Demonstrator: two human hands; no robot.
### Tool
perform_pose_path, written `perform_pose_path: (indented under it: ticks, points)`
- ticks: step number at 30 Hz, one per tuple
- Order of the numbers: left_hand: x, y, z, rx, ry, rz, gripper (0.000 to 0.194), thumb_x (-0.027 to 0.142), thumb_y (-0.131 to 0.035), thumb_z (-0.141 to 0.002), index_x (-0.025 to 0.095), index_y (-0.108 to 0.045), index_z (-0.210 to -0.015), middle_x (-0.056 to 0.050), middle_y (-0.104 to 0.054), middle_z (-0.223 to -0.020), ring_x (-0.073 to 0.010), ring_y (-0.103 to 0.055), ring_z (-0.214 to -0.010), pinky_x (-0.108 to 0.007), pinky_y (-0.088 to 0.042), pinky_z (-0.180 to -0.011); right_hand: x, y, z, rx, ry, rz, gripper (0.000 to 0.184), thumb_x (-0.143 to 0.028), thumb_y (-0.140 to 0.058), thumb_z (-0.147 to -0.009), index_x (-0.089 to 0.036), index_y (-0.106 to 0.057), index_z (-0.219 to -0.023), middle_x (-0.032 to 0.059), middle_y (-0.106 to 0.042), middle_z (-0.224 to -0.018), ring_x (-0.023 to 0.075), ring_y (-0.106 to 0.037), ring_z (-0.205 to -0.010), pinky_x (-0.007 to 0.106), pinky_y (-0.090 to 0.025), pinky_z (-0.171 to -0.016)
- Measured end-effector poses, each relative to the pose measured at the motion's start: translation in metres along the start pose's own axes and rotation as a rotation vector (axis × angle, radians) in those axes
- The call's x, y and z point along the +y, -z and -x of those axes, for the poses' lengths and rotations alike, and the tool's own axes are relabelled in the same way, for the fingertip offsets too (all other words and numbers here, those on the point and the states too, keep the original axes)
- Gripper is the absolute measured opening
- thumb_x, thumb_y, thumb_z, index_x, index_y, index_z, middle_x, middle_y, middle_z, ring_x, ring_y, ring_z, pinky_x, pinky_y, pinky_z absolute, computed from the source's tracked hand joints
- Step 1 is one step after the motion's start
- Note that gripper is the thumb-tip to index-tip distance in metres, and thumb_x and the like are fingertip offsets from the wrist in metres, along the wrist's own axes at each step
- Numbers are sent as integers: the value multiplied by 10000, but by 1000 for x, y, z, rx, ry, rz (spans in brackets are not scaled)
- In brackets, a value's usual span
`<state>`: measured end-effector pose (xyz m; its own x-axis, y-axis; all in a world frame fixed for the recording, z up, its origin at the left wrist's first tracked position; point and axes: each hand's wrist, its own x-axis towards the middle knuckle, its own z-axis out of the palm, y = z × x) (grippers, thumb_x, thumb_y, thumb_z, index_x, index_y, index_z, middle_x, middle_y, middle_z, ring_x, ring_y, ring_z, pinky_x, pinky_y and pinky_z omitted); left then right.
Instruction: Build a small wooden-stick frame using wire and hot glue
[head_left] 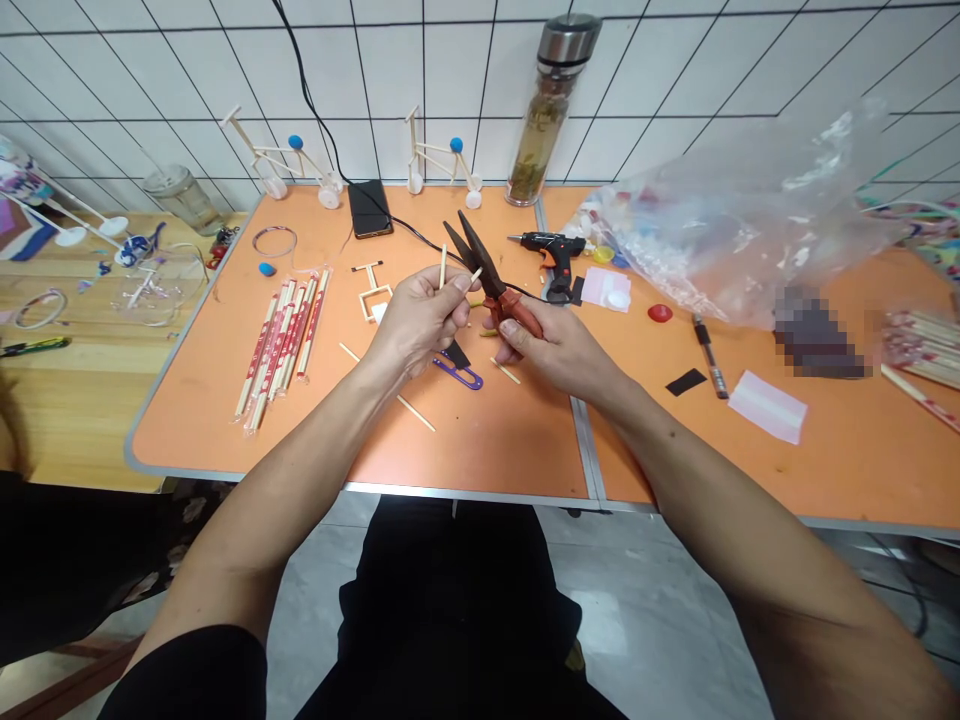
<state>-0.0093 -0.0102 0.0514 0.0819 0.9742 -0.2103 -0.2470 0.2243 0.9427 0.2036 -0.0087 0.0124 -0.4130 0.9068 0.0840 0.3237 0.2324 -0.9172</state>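
Left hand [412,322] pinches a short bamboo stick [443,266] upright between thumb and fingertips, just beside the spread black blades of the red-handled snips [519,312] wrapped in the right hand [559,352], both held above the orange table [225,410]. Pinching close to the blades should steady the stick; the fingers look clear of the edges.

Counted one left hand [416,320], one right hand [562,355], one stick [442,268], one pair of red-handled shears [504,290] — plus two stick models [292,155], one phone [369,208], one hot glue gun [553,255] near the orange table's [225,420] far edge.
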Motion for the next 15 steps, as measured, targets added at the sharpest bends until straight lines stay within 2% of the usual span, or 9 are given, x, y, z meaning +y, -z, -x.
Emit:
perform_pose_path:
  ticks: [4, 7, 11, 15]
  points:
    - [0, 0, 0, -1, -3, 12, 235, 211, -690, -1167, 171, -676, -936, 86, -561, -541, -14, -296, -364, -143, -194, -410, 2, 1, -1, 2, 17, 4, 601, -841, -716, -1051, -250, -742, -1155, 72, -815, -975, 254, -792, -784, 468, -694, -816]
    - [0, 0, 1, -1, -4, 20, 244, 199, -674, -1172, 172, -668, -930, 86, -557, -539, -14, -284, -365, -148, -177, -408, 4, 1, -2, -18, 24, -68, 613, -837, -763, -1026, -241, -749, -1171, 86, -844, -1041, 224, -781, -759, 421, -698, -755]
    - [1, 1, 1, -11, -10, 34, 266, 190, -627, -1190, 167, -680, -930, 80, -557, -543, -13, -263, -368, -152, -167, -412, 5, 2, -3, -78, -46, -294, 579, -747, -891, -976, -229, -765, -1201, 122, -868, -1234, 196, -822, -801, 341, -701, -708]
    - [2, 3, -2, 18, -17, 43, 231, 256, -727, -1153, 171, -693, -941, 90, -555, -560, -5, -251, -374, -151, -159, -419, 5, 3, -4, -132, -156, -548, 596, -589, -1001, -917, -222, -775, -1328, 124, -892, -1217, 181, -830, -768, 296, -690, -664]
